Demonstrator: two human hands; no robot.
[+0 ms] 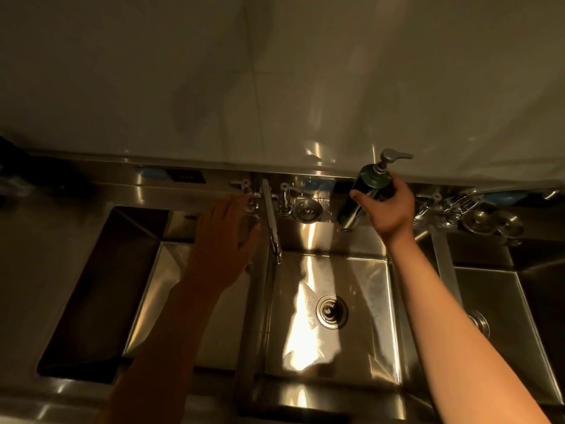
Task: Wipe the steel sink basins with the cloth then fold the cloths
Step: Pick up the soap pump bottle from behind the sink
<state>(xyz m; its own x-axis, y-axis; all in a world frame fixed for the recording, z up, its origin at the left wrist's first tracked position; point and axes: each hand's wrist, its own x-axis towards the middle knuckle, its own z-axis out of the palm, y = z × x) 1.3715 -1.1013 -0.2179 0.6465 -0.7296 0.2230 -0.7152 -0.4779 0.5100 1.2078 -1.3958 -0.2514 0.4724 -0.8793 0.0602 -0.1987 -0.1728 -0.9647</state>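
Sink basins fill the lower half of the view: the middle basin [367, 301] lies at six o'clock, the left basin [153, 301] at eight, the right basin [495, 316] at four. All three are bare steel with bright glare on the middle one, whose drain [331, 312] sits near its centre. No cloth shows.

The left grip [223, 240] reaches over the far edge of the left basin, fingers straight and spread apart, holding nothing. Its fingertips are just beside the tap handle [249, 197] at eleven o'clock of the middle basin; whether they touch it I cannot tell. The spout [270, 218] hangs just to the right of that grip, pointing into the middle basin.

The right grip [388, 206] is clamped round a dark pump bottle [371, 185] at one o'clock, above the back ledge. The bottle is tilted, pump head toward the wall [275, 71]. Whether its base rests on the ledge is unclear.

A round strainer [306, 211] leans on the ledge between spout and bottle. A second tap [443, 206] stands at two o'clock.
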